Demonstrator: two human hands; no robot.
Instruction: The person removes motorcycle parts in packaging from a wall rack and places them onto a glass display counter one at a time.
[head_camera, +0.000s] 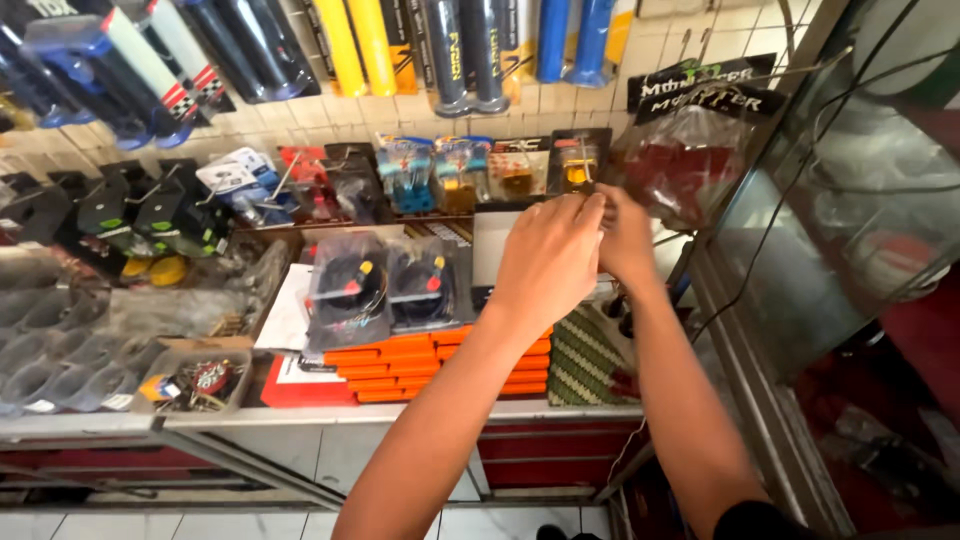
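Note:
Both my hands reach out over a shop shelf toward the tiled back wall. My left hand (548, 258) is seen from the back, fingers curled together near a small hanging packet with a yellow part (578, 165). Partly hidden behind it, my right hand (628, 238) touches the left one at the fingertips. What the fingers pinch is hidden. A clear bag with red parts (678, 170) hangs just right of them.
A stack of orange boxes (420, 368) lies on the shelf below my arms, with bagged black parts (385, 285) on top. Coloured handlebar grips (360, 45) hang on the wall. A glass display case (840, 230) stands at the right. A small box of keyrings (195, 380) sits at the left.

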